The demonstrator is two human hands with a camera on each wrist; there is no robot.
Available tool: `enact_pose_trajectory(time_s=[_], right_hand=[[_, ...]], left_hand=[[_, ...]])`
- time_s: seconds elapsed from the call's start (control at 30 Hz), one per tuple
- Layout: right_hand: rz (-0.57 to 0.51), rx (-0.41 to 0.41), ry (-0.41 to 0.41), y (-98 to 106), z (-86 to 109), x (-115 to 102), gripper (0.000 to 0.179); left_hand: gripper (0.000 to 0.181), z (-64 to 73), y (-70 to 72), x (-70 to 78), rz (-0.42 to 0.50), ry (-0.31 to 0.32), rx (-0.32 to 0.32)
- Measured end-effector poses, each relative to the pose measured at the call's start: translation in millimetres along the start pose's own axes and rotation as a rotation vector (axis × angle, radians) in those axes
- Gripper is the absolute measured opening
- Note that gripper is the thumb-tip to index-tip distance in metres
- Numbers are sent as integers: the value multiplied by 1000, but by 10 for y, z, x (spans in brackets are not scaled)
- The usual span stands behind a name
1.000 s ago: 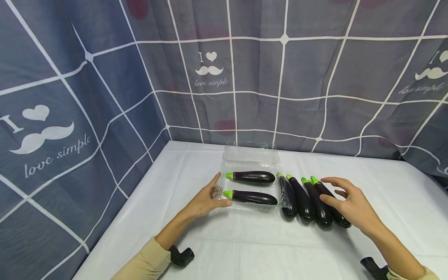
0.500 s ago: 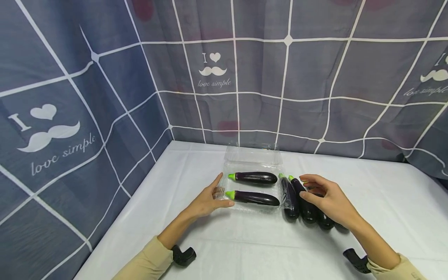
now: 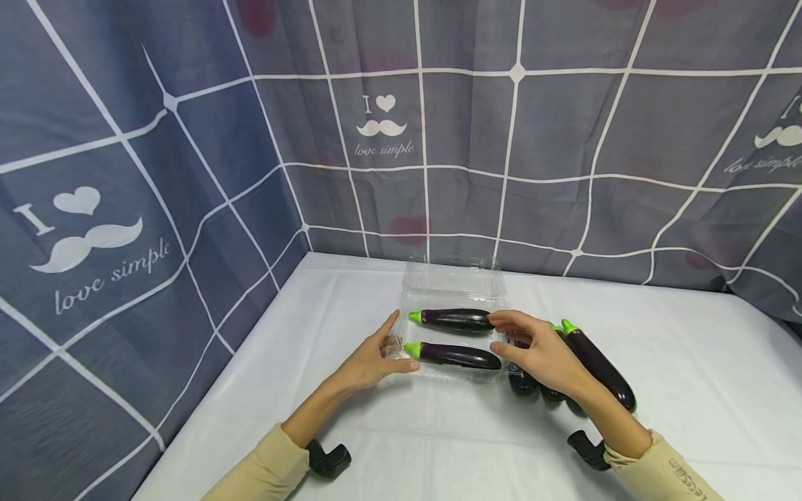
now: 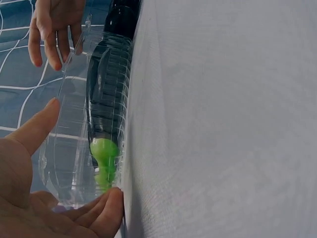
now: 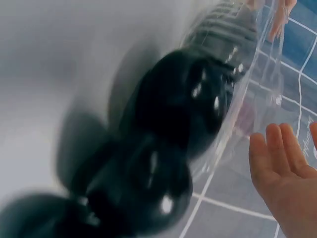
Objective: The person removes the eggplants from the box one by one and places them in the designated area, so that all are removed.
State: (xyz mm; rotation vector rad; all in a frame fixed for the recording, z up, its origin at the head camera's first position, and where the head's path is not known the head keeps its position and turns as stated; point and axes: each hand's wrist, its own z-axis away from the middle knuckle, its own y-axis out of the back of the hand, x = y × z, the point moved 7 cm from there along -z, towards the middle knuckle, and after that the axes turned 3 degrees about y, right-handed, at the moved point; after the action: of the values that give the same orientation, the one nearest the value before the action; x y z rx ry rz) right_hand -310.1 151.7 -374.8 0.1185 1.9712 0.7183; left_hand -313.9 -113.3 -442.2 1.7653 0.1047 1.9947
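My left forearm slants up and inward from the lower left, and my right forearm comes in from the lower right, so both hands meet around the clear plastic container (image 3: 447, 336) on the white cloth (image 3: 438, 445). Beige sleeves (image 3: 266, 467) reach to my forearms, with a black wrist mount (image 3: 330, 460) showing under the left one.

My left hand (image 3: 366, 360) is spread wide — thumb straight along the near corner, fingers reaching round the container's left end — and rests against the plastic without gripping an eggplant. My right hand (image 3: 546, 351) is over the container's right edge, palm down, thumb well apart from the lightly bent fingers, holding nothing. Its fingertips overlap the tip of the back eggplant (image 3: 456, 319) from above; I cannot tell whether they touch.

That one and the front eggplant (image 3: 460, 356) lie in the container, roughly parallel and apart, green caps toward my left hand. The clear lid (image 3: 454, 281) stands open behind. More eggplants lie just outside on the right, mostly hidden under my right hand and wrist — only the outermost eggplant (image 3: 599, 367) shows nearly whole, slanting toward me.
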Motion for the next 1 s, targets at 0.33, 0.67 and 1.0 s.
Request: enact_pose_trajectory(time_s=[0.33,0.67,1.0], right_hand=[[-61,-84,-17,-334,-208,35,41],[62,-142,63,-561,-356,72,40],[86,-230,21,-651,-408,139,43]], left_hand=[[106,11,-10,12,20,-23,-8],[106,1,0,-6,7,-6,4],[106,3,-4,12,19,-3,0]])
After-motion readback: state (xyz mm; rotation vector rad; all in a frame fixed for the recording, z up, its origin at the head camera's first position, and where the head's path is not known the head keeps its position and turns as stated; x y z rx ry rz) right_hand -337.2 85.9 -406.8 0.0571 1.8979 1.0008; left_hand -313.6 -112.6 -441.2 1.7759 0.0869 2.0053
